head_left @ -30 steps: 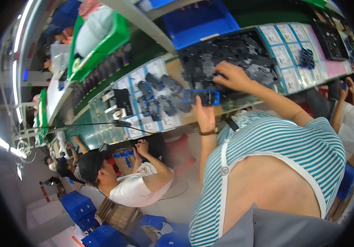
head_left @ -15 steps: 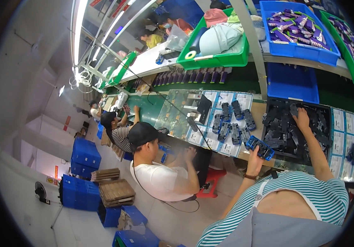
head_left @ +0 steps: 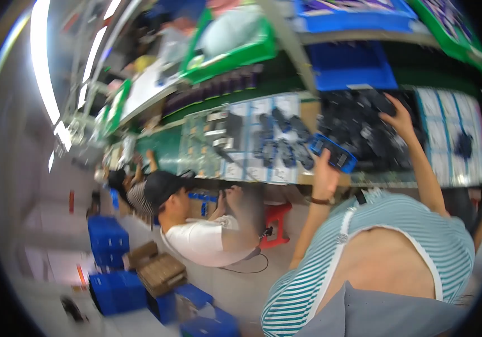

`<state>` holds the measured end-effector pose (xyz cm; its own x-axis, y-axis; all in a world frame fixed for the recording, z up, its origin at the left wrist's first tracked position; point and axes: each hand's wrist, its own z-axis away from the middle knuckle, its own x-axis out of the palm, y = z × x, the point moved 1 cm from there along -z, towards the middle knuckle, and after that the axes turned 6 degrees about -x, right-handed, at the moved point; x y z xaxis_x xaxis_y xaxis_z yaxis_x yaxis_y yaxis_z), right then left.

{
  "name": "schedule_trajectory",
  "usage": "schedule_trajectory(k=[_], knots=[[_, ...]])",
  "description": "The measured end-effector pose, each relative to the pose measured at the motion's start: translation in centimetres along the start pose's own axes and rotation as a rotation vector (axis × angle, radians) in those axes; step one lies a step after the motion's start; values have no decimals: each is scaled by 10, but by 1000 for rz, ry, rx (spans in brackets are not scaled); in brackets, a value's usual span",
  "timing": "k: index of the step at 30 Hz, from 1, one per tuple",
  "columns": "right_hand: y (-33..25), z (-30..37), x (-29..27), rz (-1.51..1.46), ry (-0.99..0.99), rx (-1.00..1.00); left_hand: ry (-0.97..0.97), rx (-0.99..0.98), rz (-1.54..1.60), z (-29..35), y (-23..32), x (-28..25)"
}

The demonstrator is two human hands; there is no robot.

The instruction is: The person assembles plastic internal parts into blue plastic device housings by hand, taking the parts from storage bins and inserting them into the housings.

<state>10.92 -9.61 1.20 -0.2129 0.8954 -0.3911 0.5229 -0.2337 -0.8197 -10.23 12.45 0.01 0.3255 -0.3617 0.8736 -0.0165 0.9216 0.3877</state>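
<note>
My left hand (head_left: pixel 326 178) is closed on a blue-and-black plastic housing (head_left: pixel 333 153), which it holds tilted just left of a black tray's near corner. My right hand (head_left: pixel 401 119) reaches over the heap of black plastic parts (head_left: pixel 359 132) in that tray. Its thumb and forefinger are curved round a dark piece (head_left: pixel 384 102) at the heap's right side; motion blurs the grip. Left of the tray, several dark blue-and-black assemblies (head_left: pixel 285 153) lie in a loose group on printed sheets. One more dark piece (head_left: pixel 464 145) lies on the sheets at the right.
A blue bin (head_left: pixel 353 66) sits behind the tray, under a shelf holding a green bin (head_left: pixel 232 53) and a blue bin (head_left: pixel 359 19). To my left a co-worker in a white shirt (head_left: pixel 204 244) sits by a red stool (head_left: pixel 276 224). Blue crates (head_left: pixel 116 292) stand on the floor.
The whole view has shifted and blurred as my head moved. My left hand still holds the blue-and-black housing. My right thumb and forefinger are spread wider over the black parts.
</note>
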Motion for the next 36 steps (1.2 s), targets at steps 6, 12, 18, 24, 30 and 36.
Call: schedule_trajectory(k=[6,12,18,24,30,36], knots=[[-122,2,-25,166,100,-241,-44,-9,-114,-11,11,54],[-144,19,-41,95,136,-213,-124,-66,-168,-14,-1,97],[-140,28,-41,-79,274,-115,-160,-81,-168,-15,-10,114],[-45,20,-38,-490,244,369,-121,-119,-133,-15,-7,99],[52,42,-2,-1251,153,906,-6,-122,-101,-10,-5,65],[58,53,0,-557,-132,850,45,-97,-90,-5,-7,41]])
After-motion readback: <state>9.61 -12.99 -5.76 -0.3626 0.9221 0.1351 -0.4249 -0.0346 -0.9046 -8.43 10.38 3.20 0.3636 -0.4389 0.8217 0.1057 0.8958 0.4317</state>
